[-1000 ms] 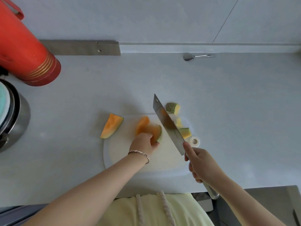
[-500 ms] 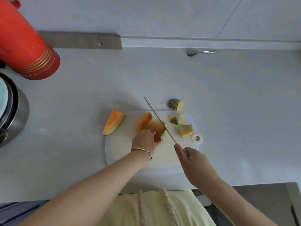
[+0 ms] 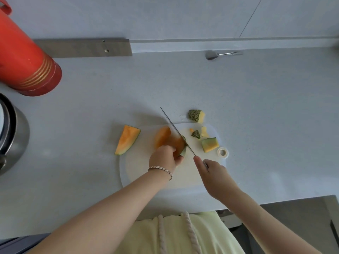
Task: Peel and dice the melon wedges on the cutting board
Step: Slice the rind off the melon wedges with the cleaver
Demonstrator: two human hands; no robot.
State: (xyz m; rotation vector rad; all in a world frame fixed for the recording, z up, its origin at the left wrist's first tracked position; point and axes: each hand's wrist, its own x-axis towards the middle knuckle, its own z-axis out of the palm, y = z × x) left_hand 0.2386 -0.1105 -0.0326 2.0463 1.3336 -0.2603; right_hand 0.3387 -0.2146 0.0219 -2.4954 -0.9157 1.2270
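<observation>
Left hand [image 3: 164, 156] gripping wedge [image 3: 171, 141] on board [image 3: 183, 178]; right hand [image 3: 213, 176] gripping knife [image 3: 177, 132], blade cutting into wedge.

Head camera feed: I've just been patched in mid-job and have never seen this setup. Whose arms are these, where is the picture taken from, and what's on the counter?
There is no machine: a person works with two bare hands, and one wide-angle camera on their head looks down at the counter. The left hand holds a melon wedge on the white cutting board. The right hand grips a knife, its blade on that wedge's right end. A second wedge lies at the board's left edge; cut pieces lie to the right, one rind piece just off the board. A red flask, a metal pot and a spoon sit further away.
</observation>
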